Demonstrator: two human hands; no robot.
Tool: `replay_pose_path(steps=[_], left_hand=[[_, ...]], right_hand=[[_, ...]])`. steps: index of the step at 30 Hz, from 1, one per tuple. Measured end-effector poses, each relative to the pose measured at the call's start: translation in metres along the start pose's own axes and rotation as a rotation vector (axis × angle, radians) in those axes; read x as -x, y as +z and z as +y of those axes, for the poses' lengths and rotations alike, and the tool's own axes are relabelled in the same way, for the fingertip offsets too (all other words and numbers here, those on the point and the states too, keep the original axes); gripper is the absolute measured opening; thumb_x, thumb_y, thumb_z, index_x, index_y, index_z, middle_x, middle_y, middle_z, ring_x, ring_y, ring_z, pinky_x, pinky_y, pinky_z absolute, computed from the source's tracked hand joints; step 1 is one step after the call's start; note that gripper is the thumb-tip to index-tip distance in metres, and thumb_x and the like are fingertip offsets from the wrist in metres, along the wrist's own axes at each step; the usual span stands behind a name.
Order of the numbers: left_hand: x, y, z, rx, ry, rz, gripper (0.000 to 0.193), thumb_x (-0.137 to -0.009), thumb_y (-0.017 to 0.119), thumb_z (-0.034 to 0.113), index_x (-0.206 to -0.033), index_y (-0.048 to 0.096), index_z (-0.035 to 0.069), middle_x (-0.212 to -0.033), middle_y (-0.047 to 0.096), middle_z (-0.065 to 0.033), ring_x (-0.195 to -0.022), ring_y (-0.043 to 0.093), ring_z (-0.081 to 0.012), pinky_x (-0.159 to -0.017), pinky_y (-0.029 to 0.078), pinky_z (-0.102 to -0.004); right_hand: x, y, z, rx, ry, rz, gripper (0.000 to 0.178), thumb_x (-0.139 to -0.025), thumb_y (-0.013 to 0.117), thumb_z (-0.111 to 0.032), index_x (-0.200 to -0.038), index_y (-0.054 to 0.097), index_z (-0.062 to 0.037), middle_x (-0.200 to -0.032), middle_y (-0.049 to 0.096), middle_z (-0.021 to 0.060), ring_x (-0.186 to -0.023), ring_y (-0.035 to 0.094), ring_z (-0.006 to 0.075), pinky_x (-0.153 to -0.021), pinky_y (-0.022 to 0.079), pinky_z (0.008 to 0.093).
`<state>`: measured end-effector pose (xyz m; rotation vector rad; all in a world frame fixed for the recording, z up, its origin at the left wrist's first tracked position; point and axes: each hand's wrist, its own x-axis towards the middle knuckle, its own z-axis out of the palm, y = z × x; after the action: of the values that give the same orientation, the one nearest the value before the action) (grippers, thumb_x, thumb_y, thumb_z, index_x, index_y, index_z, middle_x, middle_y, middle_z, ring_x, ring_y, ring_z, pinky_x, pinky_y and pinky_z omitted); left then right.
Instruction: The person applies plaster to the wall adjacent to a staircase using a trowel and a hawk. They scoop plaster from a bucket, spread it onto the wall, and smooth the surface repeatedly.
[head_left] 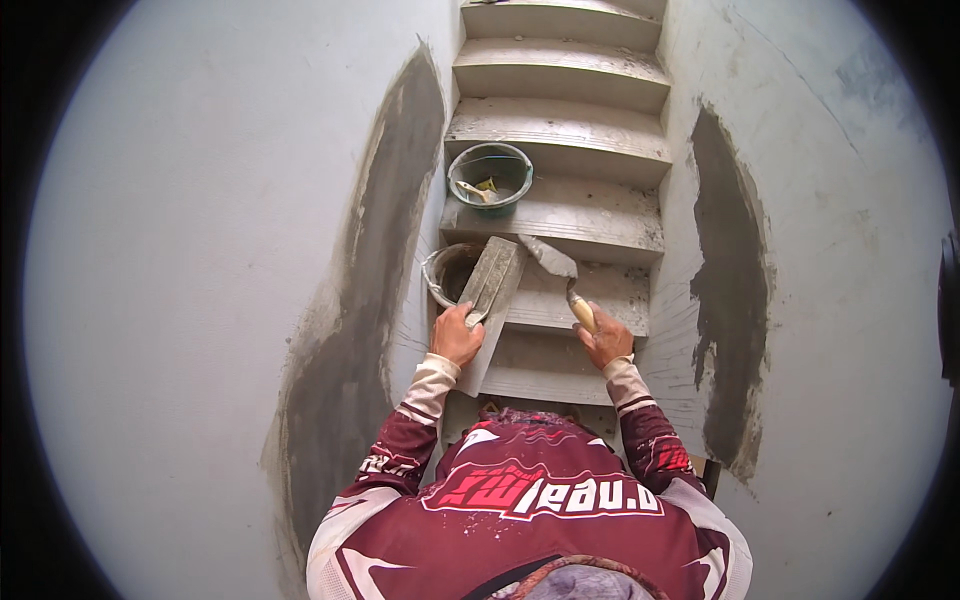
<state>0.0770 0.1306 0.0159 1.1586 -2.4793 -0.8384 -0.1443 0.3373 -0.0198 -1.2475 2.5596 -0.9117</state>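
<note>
Two pale walls close in a narrow concrete staircase (560, 130), each marked with a dark patch of wet plaster, at nine o'clock (370, 270) and at three o'clock (728, 290). At centre, the left hand (455, 335) is clamped on a long float (488, 300) and the right hand (604, 338) on a trowel (556, 268), its blade touching the float's top end. Behind the float sits a grey bucket (445, 272); a green bucket (490, 175) stands one step higher, toward twelve o'clock.

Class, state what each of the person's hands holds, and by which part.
The left hand grips a long grey plastering float near its lower end; the right hand holds a pointed metal trowel by its wooden handle.
</note>
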Motion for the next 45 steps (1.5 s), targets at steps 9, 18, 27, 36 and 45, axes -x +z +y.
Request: replay_pose_path(steps=[9, 18, 27, 36, 45], left_hand=[[0.012, 0.0, 0.012, -0.335, 0.039, -0.069, 0.048, -0.078, 0.07, 0.026, -0.118, 0.057, 0.003, -0.096, 0.063, -0.0186, -0.089, 0.065, -0.0366, -0.076, 0.053, -0.0449], [0.017, 0.014, -0.007, -0.143, 0.149, 0.087, 0.041, -0.081, 0.069, 0.025, -0.114, 0.06, 0.002, -0.099, 0.064, -0.0191, -0.089, 0.065, -0.037, -0.077, 0.052, -0.0449], [0.0, 0.053, -0.057, 1.67, -0.233, -0.317, 0.034, -0.094, 0.052, 0.031, -0.118, 0.056, 0.007, -0.105, 0.064, -0.0102, -0.09, 0.065, -0.0219, -0.073, 0.057, -0.0374], [0.01, 0.07, -0.015, 2.444, -0.716, -0.913, 0.057, -0.088, 0.052, 0.049, -0.127, 0.054, 0.008, -0.108, 0.059, -0.02, -0.087, 0.057, -0.0298, -0.068, 0.054, -0.036], [0.01, 0.049, -0.019, 2.358, -0.616, -0.681, 0.048, -0.09, 0.05, 0.044, -0.127, 0.054, 0.013, -0.116, 0.064, -0.0112, -0.081, 0.065, -0.0251, -0.052, 0.053, -0.0331]], right_hand=[[0.02, 0.015, -0.005, 0.066, -0.184, -0.169, 0.05, -0.079, 0.072, -0.035, -0.123, 0.06, -0.0149, -0.096, 0.069, 0.013, -0.085, 0.067, 0.031, -0.072, 0.054, 0.0385], [0.003, 0.002, 0.001, 0.082, 0.087, 0.036, 0.05, -0.082, 0.069, -0.039, -0.123, 0.058, -0.0127, -0.092, 0.068, 0.015, -0.082, 0.067, 0.0331, -0.068, 0.052, 0.0432], [-0.001, -0.02, -0.002, 0.025, 0.319, -0.09, 0.039, -0.082, 0.066, -0.027, -0.114, 0.052, -0.0104, -0.097, 0.063, 0.0168, -0.087, 0.063, 0.0379, -0.073, 0.049, 0.047], [0.005, 0.006, -0.004, 0.047, -0.157, 0.228, 0.038, -0.081, 0.066, -0.018, -0.116, 0.054, -0.0151, -0.091, 0.056, 0.0131, -0.077, 0.061, 0.0345, -0.065, 0.049, 0.0446], [0.031, 0.003, 0.008, 0.148, -0.234, 0.049, 0.037, -0.084, 0.062, -0.018, -0.12, 0.051, -0.0191, -0.091, 0.055, 0.0102, -0.072, 0.061, 0.0329, -0.059, 0.049, 0.0425]])
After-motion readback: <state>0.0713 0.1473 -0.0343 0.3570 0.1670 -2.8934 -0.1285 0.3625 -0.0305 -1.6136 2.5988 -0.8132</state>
